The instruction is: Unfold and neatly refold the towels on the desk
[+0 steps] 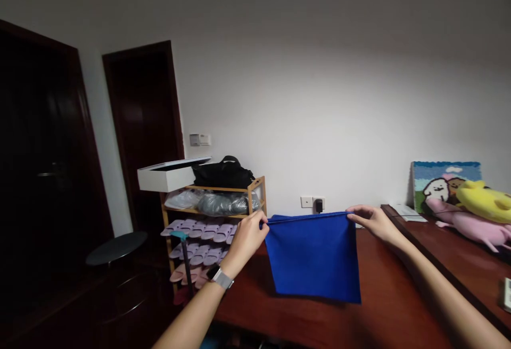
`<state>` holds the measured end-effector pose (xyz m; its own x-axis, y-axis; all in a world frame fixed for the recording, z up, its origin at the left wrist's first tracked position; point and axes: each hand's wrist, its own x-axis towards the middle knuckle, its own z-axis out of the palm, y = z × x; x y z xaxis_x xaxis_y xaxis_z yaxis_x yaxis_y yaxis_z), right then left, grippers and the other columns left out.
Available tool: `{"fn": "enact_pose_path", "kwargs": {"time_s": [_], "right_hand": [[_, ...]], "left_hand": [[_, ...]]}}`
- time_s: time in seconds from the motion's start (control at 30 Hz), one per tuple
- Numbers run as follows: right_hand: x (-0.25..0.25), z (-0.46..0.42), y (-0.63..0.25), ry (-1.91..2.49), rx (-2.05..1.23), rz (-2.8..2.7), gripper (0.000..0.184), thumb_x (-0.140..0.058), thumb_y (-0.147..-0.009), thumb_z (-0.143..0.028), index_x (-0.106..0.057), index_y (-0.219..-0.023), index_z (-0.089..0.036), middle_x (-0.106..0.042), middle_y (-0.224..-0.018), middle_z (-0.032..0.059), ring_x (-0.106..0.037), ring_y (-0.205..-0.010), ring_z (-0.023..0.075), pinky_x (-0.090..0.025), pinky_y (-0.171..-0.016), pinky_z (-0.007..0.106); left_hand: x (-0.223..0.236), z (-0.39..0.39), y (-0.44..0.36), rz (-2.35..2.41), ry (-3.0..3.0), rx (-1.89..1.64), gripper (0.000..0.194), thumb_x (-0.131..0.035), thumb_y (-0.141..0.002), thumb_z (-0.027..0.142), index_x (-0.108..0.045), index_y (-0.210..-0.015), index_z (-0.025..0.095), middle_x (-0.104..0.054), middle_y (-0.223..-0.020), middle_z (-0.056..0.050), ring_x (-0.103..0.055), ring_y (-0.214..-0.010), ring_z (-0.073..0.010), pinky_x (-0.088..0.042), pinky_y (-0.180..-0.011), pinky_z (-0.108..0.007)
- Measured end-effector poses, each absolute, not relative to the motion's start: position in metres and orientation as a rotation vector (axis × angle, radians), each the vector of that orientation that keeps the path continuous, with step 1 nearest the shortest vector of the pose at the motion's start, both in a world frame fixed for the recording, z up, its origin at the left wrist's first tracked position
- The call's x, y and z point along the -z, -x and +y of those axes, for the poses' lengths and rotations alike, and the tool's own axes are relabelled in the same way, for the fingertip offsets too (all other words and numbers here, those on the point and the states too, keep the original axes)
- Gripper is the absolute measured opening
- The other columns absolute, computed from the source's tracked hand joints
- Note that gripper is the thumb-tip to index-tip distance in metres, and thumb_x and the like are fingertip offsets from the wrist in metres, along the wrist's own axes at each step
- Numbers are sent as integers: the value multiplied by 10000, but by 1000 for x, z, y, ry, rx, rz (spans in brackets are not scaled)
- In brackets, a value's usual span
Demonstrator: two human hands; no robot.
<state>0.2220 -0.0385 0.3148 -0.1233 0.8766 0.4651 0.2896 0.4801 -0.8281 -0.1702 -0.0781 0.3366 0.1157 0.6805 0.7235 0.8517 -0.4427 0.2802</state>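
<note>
A plain blue cloth (315, 258) hangs upright above the reddish-brown wooden table (383, 285). More than one layer shows along its top edge, and I cannot tell whether it is folded or a bag. At its upper left corner my left hand (251, 232) pinches the edge between thumb and fingers; a watch (219, 276) is on that wrist. My right hand (371, 221) grips the upper right corner, with the edge stretched fairly straight between both hands. The cloth hides part of the table behind it.
Left of the table stands a wooden rack (257, 194) with slippers (203, 230), plastic-wrapped items, a black bag (223, 173) and a white box (165, 177). A dark round stool (117, 248) is further left. Plush toys (475, 221) lie on the right surface.
</note>
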Motion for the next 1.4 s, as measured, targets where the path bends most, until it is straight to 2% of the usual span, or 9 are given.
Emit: {"fn": "enact_pose_path", "kwargs": {"time_s": [0.27, 0.4, 0.5, 0.63, 0.83, 1.0, 1.13, 1.27, 1.4], "right_hand": [[-298, -58, -256, 1044, -591, -1602, 569, -756, -671, -713, -781, -924, -204, -783, -950, 96, -710, -900, 265, -567, -864, 397], [-283, -67, -278, 1080, -531, -1540, 535, -731, -713, -695, -770, -932, -208, -778, -986, 103, -704, -935, 277, -561, -869, 394], [-272, -74, -301, 1141, -396, -1486, 532, -703, -733, -701, -768, -942, -216, -770, -986, 100, -686, -897, 265, -551, -820, 378], [-260, -83, -333, 1260, -169, -1382, 531, -682, -730, -710, -776, -940, -231, -751, -946, 75, -643, -812, 233, -524, -748, 358], [-262, -106, -359, 1400, -273, -1119, 606, -688, -721, -706, -728, -1104, -238, -732, -772, 59, -628, -596, 214, -492, -539, 334], [-272, -85, -349, 1358, -125, -1024, 504, -634, -791, -623, -685, -1117, -242, -762, -938, 123, -724, -737, 254, -577, -696, 385], [-257, -12, -312, 1480, -20, -1214, 370, -545, -860, -508, -671, -1081, -240, -765, -971, 101, -729, -883, 273, -544, -856, 422], [-208, 68, -221, 1644, -172, -1622, 341, -419, -958, -312, -627, -1201, -196, -745, -1111, 159, -706, -1033, 296, -499, -926, 427], [-138, 92, -120, 1547, -388, -1872, 339, -531, -903, -200, -642, -1219, -246, -765, -1111, 67, -716, -1045, 220, -512, -912, 314]], "left_hand": [[-336, -68, 134, -1707, 2345, 1115, 185, -585, -709, 50, -661, -753, 213, -662, -683, 31, -627, -676, -167, -393, -648, -243], [-339, -73, 116, -1650, 2746, 1178, 142, -565, -691, 103, -661, -747, 192, -610, -634, 46, -583, -611, -140, -396, -588, -225], [-345, -85, 98, -1511, 3121, 1100, 157, -558, -717, 150, -709, -753, 179, -681, -729, 8, -626, -671, -154, -474, -641, -238], [-351, -97, 68, -1329, 3211, 922, 252, -569, -746, 126, -804, -750, 217, -751, -867, -18, -683, -830, -186, -519, -791, -260], [-360, -103, 35, -1167, 3408, 869, 254, -617, -810, 162, -840, -898, 245, -770, -940, -18, -710, -856, -191, -546, -788, -270], [-353, -94, 18, -1148, 3767, 804, 195, -696, -837, 262, -827, -976, 220, -782, -1024, -38, -739, -913, -205, -564, -825, -271], [-303, -54, 26, -1485, 3775, 672, 200, -737, -787, 281, -818, -947, 191, -786, -832, -35, -750, -824, -213, -558, -741, -267], [-208, -3, 65, -2008, 3642, 709, 222, -752, -684, 289, -803, -859, 162, -751, -727, -31, -706, -662, -187, -539, -622, -269], [-110, 23, 119, -2518, 3251, 750, 221, -716, -637, 316, -754, -778, 150, -702, -633, -14, -678, -595, -181, -511, -560, -269]]}}
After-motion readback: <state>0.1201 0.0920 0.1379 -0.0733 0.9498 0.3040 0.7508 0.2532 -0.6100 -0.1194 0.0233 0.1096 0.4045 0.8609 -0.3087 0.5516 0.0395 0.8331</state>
